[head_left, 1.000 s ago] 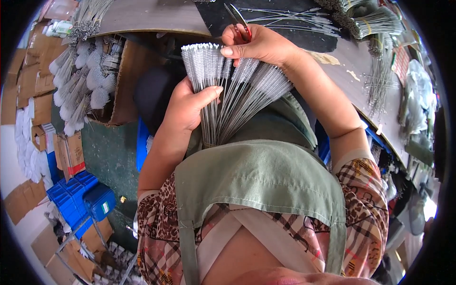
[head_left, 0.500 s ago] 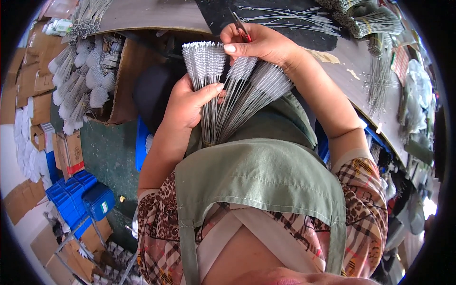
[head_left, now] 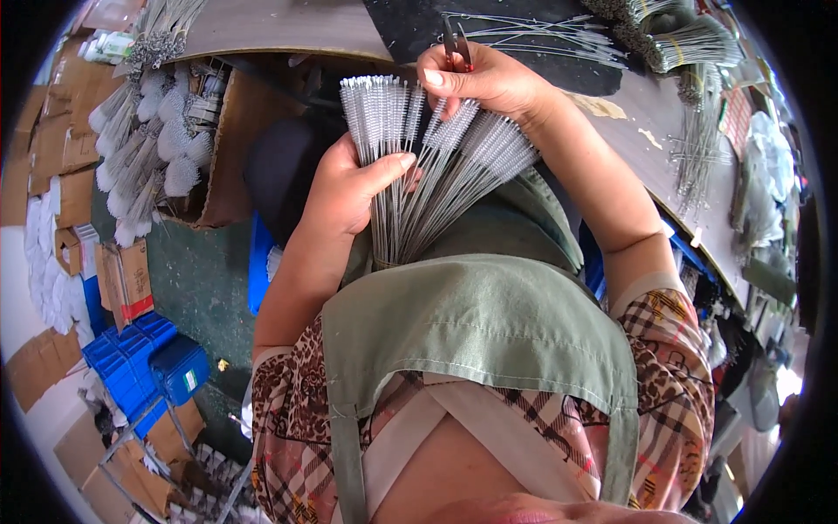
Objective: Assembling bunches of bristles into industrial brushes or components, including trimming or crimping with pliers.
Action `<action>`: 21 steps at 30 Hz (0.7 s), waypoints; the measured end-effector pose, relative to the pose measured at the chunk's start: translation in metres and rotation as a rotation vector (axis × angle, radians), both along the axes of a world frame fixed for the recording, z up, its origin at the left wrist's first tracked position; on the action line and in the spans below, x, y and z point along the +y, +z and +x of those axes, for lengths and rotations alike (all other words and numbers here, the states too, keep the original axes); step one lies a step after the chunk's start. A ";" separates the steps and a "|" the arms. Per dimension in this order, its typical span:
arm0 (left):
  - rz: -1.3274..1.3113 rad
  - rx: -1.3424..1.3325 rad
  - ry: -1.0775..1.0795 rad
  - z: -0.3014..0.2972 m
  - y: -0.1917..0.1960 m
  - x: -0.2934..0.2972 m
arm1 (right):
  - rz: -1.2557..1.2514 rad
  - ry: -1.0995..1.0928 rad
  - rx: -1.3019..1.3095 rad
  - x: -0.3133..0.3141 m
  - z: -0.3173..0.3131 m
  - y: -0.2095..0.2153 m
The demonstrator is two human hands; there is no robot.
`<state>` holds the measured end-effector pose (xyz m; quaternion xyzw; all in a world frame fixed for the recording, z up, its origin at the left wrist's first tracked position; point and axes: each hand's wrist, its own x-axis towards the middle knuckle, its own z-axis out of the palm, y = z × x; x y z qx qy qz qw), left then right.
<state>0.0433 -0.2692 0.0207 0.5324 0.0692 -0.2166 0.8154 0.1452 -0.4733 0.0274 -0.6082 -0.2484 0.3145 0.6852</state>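
My left hand [head_left: 353,188] is closed round part of a fanned bundle of thin wire brushes [head_left: 377,113], thumb across their stems. The brushes have pale bristled heads pointing away from me, and their stems gather near my apron. My right hand [head_left: 480,79] is closed on a two-pronged hand tool [head_left: 456,44], dark with red parts, its prongs standing up and apart; its exact kind is unclear. The right thumb and fingertips reach the brush tips between the left cluster and the right-hand sheaf [head_left: 493,144]. Whether they pinch a single brush is hard to see.
Loose looped wires [head_left: 541,39] lie on a dark mat on the table [head_left: 288,31]. More brush bundles [head_left: 694,44] are at the far right. At left, a cardboard box [head_left: 229,148] stands by bundled white-tipped brushes [head_left: 161,140]. A blue stool [head_left: 135,362] is lower left.
My right hand has shifted slightly right, and the tool has turned more upright with both prongs showing. Several brushes now stand apart at the right side of the left cluster.
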 end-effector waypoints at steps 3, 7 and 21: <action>0.003 -0.024 -0.027 0.000 -0.004 0.004 | 0.005 -0.003 -0.027 0.006 -0.003 0.002; 0.026 -0.035 -0.052 0.001 -0.003 0.005 | 0.089 -0.080 -0.024 0.009 -0.005 0.006; 0.006 0.020 -0.049 0.002 -0.004 0.009 | 0.109 0.070 -0.029 0.003 -0.001 0.006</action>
